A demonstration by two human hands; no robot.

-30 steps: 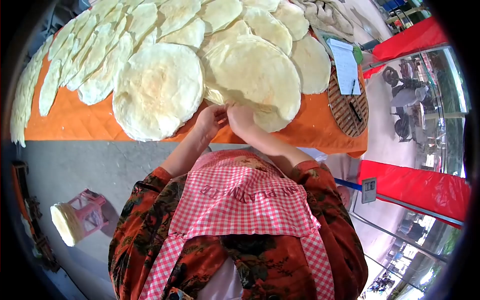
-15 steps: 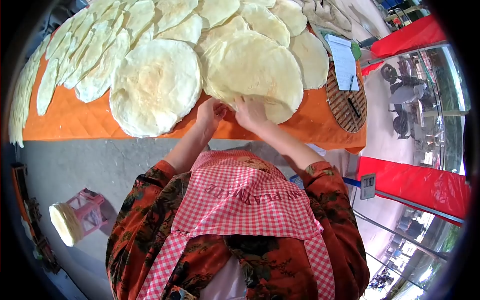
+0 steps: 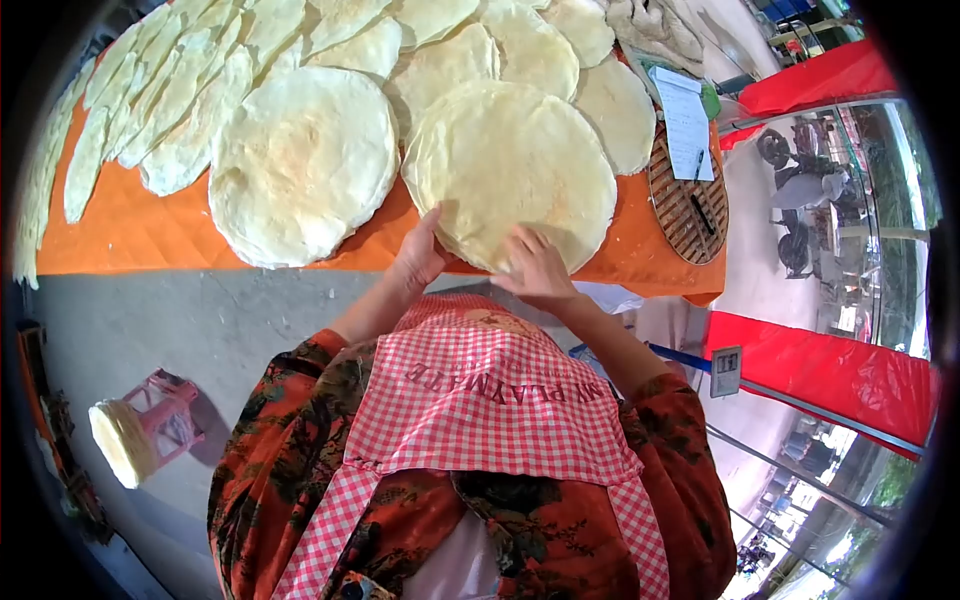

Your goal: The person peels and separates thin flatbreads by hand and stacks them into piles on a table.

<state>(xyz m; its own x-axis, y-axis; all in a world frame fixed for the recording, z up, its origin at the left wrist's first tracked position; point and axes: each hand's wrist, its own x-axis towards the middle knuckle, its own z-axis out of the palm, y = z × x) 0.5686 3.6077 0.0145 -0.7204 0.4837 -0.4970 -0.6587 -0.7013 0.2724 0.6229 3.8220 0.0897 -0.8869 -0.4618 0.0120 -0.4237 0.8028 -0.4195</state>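
A stack of round, thin, pale flatbreads [image 3: 515, 160] lies near the front edge of the orange-covered table [image 3: 130, 235]. At the stack's lower left edge is my left hand [image 3: 423, 248], thumb up along the rim, its other fingers partly hidden. My right hand [image 3: 537, 265] rests on the stack's lower edge with bent fingers; whether it pinches a sheet is not clear. Another round stack [image 3: 303, 165] sits to the left, apart from both hands. Many overlapping flatbreads [image 3: 440, 70] spread across the back and left.
A round slatted rack [image 3: 690, 205] at the table's right holds a notepad [image 3: 685, 125] and dark pens. A greyish cloth [image 3: 655, 35] lies behind. On the floor at left, a pink stool [image 3: 165, 415] stands beside a pale round stack [image 3: 122, 443]. Red sheeting [image 3: 820, 365] hangs at right.
My right hand has moved right and down along the front stack's edge. My left hand has come to the stack's lower left rim. The top sheet now lies more evenly over the stack.
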